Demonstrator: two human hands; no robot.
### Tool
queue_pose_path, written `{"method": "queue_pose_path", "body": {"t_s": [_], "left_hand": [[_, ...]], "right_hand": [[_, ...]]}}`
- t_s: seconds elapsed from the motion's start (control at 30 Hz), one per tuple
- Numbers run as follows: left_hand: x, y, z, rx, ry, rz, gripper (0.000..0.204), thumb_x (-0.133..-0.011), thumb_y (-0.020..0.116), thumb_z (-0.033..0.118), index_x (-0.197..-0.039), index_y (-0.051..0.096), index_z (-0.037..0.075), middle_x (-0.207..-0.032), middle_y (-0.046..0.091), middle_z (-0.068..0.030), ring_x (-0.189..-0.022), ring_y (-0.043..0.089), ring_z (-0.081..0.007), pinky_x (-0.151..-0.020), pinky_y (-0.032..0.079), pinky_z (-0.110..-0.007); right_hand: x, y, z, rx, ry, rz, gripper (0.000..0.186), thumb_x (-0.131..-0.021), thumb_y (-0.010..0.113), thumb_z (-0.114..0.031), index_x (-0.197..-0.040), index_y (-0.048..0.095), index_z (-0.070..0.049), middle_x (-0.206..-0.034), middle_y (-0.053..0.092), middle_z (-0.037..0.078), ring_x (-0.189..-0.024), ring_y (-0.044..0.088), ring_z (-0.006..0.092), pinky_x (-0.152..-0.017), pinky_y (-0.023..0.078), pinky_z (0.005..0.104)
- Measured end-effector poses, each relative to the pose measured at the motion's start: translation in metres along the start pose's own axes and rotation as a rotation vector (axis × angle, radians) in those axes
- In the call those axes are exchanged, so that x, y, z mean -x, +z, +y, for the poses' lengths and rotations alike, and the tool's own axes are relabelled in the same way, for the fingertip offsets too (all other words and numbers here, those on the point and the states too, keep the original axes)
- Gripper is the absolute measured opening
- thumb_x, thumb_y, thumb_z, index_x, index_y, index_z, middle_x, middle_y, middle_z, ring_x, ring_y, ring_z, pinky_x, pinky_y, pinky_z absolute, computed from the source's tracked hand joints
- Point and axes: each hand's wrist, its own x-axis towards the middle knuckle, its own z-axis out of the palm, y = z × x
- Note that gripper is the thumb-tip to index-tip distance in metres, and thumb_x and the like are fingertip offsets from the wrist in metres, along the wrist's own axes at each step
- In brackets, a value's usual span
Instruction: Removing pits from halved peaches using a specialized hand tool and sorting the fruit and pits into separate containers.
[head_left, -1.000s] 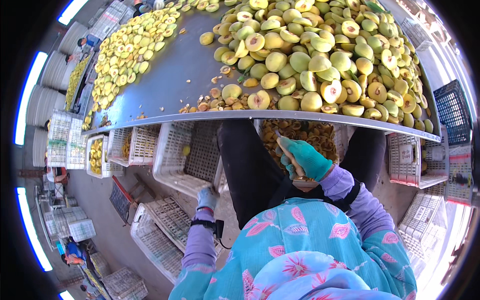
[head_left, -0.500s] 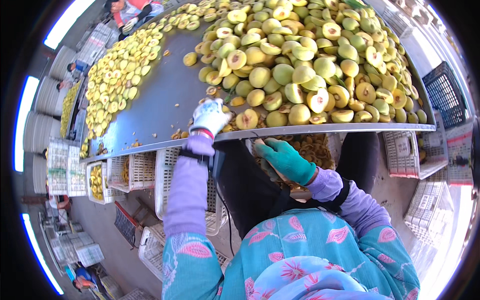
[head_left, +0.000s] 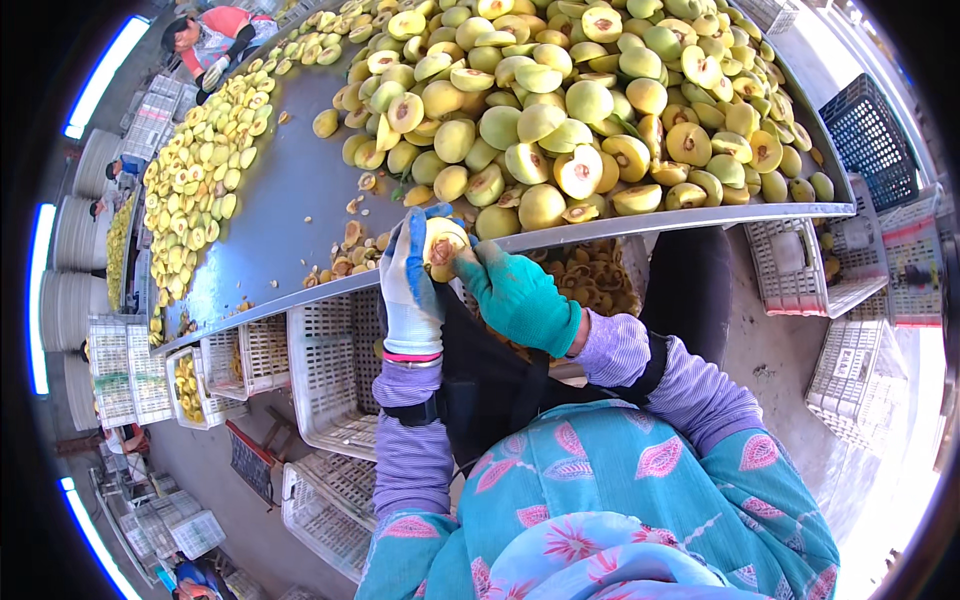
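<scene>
My left hand (head_left: 408, 275), in a white and blue glove, is closed around a yellow peach half (head_left: 443, 248) just over the table's near edge. The cut face shows a reddish-brown middle. My right hand (head_left: 525, 300), in a green glove, is closed with its fingertips against that fruit's right side. Whatever it grips is hidden by the fingers. Beyond both hands lies a large heap of yellow-green peach halves (head_left: 540, 120) on the metal table (head_left: 290, 180). Small brown scraps (head_left: 350, 250) lie by my left hand.
A second pile of peach halves (head_left: 195, 190) runs along the table's left side. Under the near edge stand white plastic crates (head_left: 330, 370) and a container of brown scraps (head_left: 590, 280) between my legs. A dark crate (head_left: 868, 135) sits at right. Another person (head_left: 215, 45) works at the far left.
My left hand has come back from the tabletop to the near edge and now holds a peach half. My right hand has moved left and up to meet it. The view has shifted slightly.
</scene>
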Motion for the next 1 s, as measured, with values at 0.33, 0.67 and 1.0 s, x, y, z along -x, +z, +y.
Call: {"method": "queue_pose_path", "body": {"t_s": [0.33,0.67,1.0], "left_hand": [[0.013,0.027,0.005,0.231,-0.190,0.022,0.038,-0.079,0.055,0.008,-0.116,0.057,0.001,-0.097,0.065,-0.0117,-0.078,0.064,-0.0166,-0.069,0.053,-0.028],[0.015,0.022,0.025,0.812,-0.661,-0.002,0.031,-0.091,0.054,0.032,-0.098,0.058,0.002,-0.076,0.062,-0.0123,-0.063,0.062,-0.0215,-0.057,0.053,-0.031],[0.015,-0.077,0.007,-0.527,-0.324,0.210,0.015,-0.083,0.060,0.016,-0.090,0.067,0.005,-0.087,0.065,-0.0105,-0.083,0.062,-0.0268,-0.074,0.050,-0.035]], "right_hand": [[0.036,0.013,0.008,0.044,-0.228,0.069,0.035,-0.095,0.045,-0.027,-0.112,0.052,0.002,-0.080,0.056,0.014,-0.059,0.056,0.0257,-0.048,0.046,0.0362],[0.020,-0.022,-0.016,-1.603,1.082,-0.666,0.048,-0.094,0.034,-0.054,-0.087,0.050,-0.009,-0.054,0.042,-0.001,-0.042,0.041,0.0099,-0.038,0.038,0.0263],[0.064,-0.013,0.076,-1.668,1.605,-0.534,0.041,-0.094,0.041,-0.048,-0.087,0.052,-0.009,-0.057,0.043,-0.003,-0.043,0.039,0.0078,-0.039,0.034,0.0245]]}}
